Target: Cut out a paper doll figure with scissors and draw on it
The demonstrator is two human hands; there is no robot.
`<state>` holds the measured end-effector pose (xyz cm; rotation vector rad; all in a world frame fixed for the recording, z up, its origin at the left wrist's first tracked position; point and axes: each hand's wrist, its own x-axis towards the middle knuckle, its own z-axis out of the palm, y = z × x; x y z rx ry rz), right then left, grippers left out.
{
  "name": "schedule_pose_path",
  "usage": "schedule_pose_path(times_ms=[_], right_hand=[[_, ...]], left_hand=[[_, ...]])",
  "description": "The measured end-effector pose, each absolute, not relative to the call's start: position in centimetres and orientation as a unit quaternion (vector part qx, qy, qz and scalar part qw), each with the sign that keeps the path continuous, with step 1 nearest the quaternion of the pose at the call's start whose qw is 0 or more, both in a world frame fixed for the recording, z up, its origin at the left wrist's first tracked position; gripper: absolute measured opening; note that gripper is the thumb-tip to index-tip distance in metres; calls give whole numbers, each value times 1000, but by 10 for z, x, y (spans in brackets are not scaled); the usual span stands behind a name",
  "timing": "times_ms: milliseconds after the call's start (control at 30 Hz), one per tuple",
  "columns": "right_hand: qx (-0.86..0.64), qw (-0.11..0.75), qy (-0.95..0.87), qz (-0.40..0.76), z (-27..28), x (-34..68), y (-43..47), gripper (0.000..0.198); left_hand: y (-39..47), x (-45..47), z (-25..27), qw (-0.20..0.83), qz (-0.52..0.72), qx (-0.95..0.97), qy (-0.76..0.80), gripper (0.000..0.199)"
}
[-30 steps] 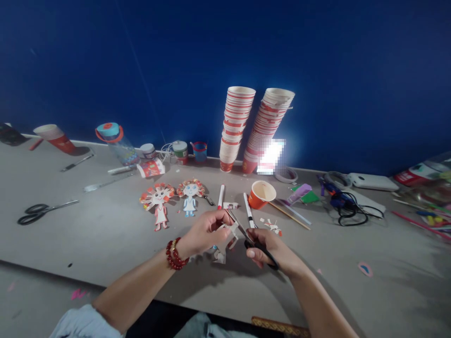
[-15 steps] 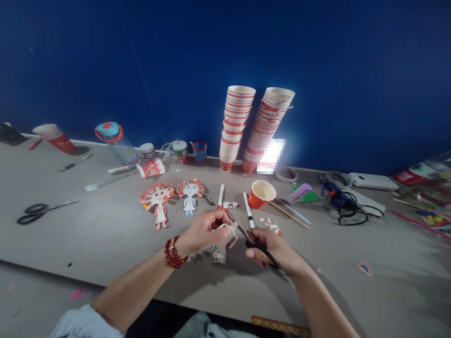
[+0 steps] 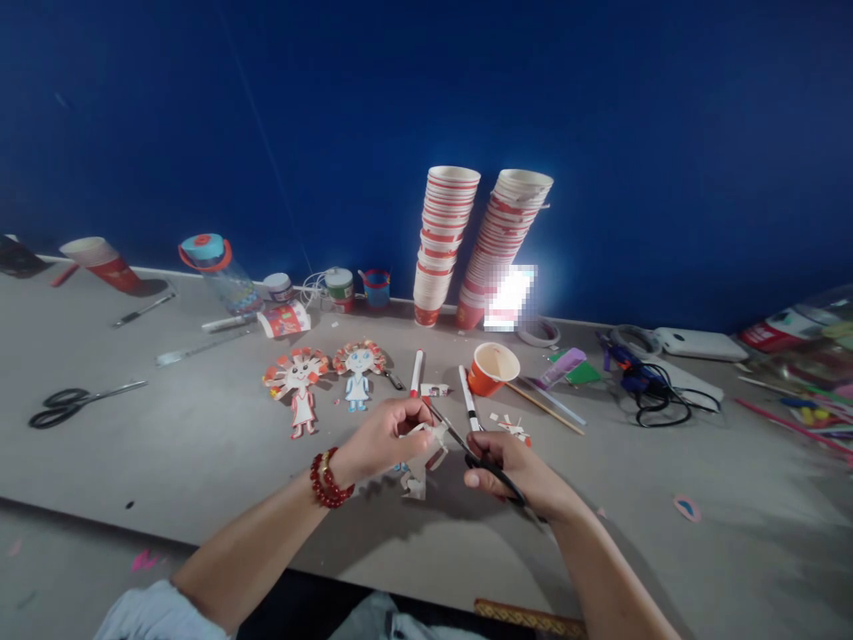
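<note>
Between the thumb and fingers of my left hand [image 3: 386, 437] is a small piece of white paper [image 3: 421, 462], partly hidden by the fingers; a bit of blue drawing shows at its lower left. My right hand [image 3: 513, 471] grips black-handled scissors [image 3: 490, 468], their blades reaching up and left to the paper's edge beside my left fingertips. Two paper dolls lie to the left: one with a red-trimmed dress [image 3: 303, 404], one in blue [image 3: 358, 387]. White paper scraps [image 3: 514, 428] lie just beyond my right hand.
Two tall stacks of paper cups [image 3: 440, 258] stand by the blue wall. Near my hands are an orange cup [image 3: 490, 378], a red marker [image 3: 417, 373] and a black marker [image 3: 468, 400]. Other scissors [image 3: 63, 406] lie far left; a black cable [image 3: 659, 404] coils at the right.
Both hands, the paper and the scissors keep nearly the same position. The whole view has shifted very slightly.
</note>
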<state>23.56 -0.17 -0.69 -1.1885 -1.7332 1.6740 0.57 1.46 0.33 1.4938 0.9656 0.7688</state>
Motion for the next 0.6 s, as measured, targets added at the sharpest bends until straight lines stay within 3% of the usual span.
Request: schedule_pose_path(times_ms=[300,467,600], right_hand=[[-465,253,-647,549,-13,239,5,65],[-453,314,-623,555,-8,234,5,58],[-434,300,-643,555,-9,228,2,55]], left_hand=[[14,7,9,596,342,609,397,14],[13,7,9,605,366,587,394,17],[10,12,8,588,402,575,403,19]])
